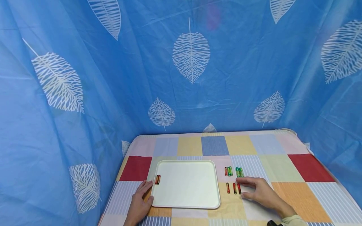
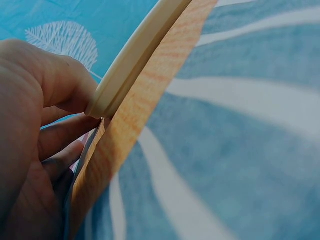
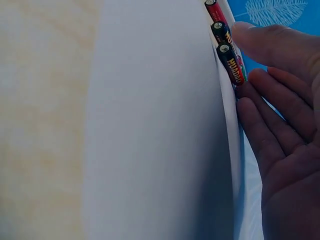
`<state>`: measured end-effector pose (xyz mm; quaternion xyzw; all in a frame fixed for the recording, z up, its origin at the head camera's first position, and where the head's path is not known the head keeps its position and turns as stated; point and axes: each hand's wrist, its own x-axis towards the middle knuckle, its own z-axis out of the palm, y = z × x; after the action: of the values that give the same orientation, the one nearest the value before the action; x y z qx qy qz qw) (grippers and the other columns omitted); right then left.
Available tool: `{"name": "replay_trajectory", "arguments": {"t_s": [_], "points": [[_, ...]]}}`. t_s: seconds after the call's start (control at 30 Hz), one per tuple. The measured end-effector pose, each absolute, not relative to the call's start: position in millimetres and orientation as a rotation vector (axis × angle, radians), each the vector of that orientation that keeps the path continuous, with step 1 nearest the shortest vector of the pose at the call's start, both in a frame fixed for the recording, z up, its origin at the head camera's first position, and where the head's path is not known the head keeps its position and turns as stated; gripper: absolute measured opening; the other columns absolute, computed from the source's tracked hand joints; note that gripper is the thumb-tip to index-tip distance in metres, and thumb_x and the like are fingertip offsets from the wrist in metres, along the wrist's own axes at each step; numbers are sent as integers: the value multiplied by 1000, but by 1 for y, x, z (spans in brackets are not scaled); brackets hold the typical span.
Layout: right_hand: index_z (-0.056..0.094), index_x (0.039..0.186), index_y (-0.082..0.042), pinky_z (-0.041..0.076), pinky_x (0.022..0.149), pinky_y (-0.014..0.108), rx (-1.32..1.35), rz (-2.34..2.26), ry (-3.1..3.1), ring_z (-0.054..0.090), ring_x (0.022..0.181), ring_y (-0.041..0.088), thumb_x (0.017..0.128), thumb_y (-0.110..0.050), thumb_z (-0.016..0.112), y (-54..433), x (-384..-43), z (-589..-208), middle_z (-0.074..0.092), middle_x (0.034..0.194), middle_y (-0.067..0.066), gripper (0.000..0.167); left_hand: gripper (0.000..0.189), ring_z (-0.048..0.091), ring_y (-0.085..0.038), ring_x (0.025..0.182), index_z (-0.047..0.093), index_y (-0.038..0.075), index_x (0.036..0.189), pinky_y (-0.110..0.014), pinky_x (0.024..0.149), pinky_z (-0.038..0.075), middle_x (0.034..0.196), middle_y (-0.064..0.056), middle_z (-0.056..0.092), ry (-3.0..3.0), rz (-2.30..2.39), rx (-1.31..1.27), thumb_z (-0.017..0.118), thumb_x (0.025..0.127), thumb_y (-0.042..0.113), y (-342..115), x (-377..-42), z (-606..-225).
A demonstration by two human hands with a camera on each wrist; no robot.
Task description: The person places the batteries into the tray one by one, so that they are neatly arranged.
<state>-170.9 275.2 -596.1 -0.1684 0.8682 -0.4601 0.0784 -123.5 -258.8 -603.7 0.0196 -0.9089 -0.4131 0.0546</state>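
Observation:
A white rectangular tray (image 1: pixel 185 185) lies on the table, with two red and black batteries (image 1: pixel 157 180) side by side near its left edge. My left hand (image 1: pixel 139 201) rests at the tray's lower left, fingers along the left side and thumb touching the rim (image 2: pixel 127 57). To the right of the tray, three red and black batteries (image 1: pixel 234 188) form a row. My right hand (image 1: pixel 258 191) is at this row's right end, thumb and fingers apart around the rightmost battery (image 3: pixel 231 65); whether they touch it I cannot tell.
Behind the row lie two green batteries (image 1: pixel 239 172) and a group of one red battery (image 1: pixel 226 171) and two green ones (image 1: pixel 230 171). A patchwork cloth (image 1: pixel 189 146) covers the table. Blue curtains (image 1: pixel 135 78) with white leaf prints hang behind and at both sides.

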Motion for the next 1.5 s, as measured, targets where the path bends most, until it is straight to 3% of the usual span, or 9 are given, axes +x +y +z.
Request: {"name": "replay_trajectory", "arguments": {"t_s": [0.7, 1.03, 1.3, 1.5], "points": [[78, 135, -23, 56, 105, 22, -543, -1115, 2785, 69, 128, 8, 84, -32, 94, 267, -169, -593, 79, 133, -8, 55, 58, 42, -46, 158, 69, 3, 146, -68, 129, 30, 156, -18, 64, -2757, -1260, 69, 74, 89, -3, -259, -122, -605], [80, 131, -21, 60, 101, 28, -557, -1106, 2868, 73, 121, 8, 86, -24, 93, 265, -169, -595, 81, 128, -6, 47, 57, 42, -46, 159, 69, 3, 146, -68, 129, 30, 156, -17, 64, -2751, -1267, 62, 74, 89, -3, -259, -123, -605], [81, 129, -19, 61, 98, 24, -520, -1165, 2868, 73, 115, 2, 85, -23, 94, 266, -167, -595, 81, 126, -5, 46, 57, 41, -46, 159, 69, 3, 146, -69, 129, 30, 157, -18, 64, -2755, -1276, 67, 74, 90, -2, -259, -124, -605], [80, 130, -19, 61, 99, 26, -419, -1216, 2802, 75, 117, 10, 86, -25, 93, 266, -165, -586, 80, 130, -1, 46, 57, 41, -46, 159, 69, 3, 146, -68, 129, 30, 157, -18, 64, -2760, -1275, 77, 75, 90, -2, -259, -123, -604]]}}
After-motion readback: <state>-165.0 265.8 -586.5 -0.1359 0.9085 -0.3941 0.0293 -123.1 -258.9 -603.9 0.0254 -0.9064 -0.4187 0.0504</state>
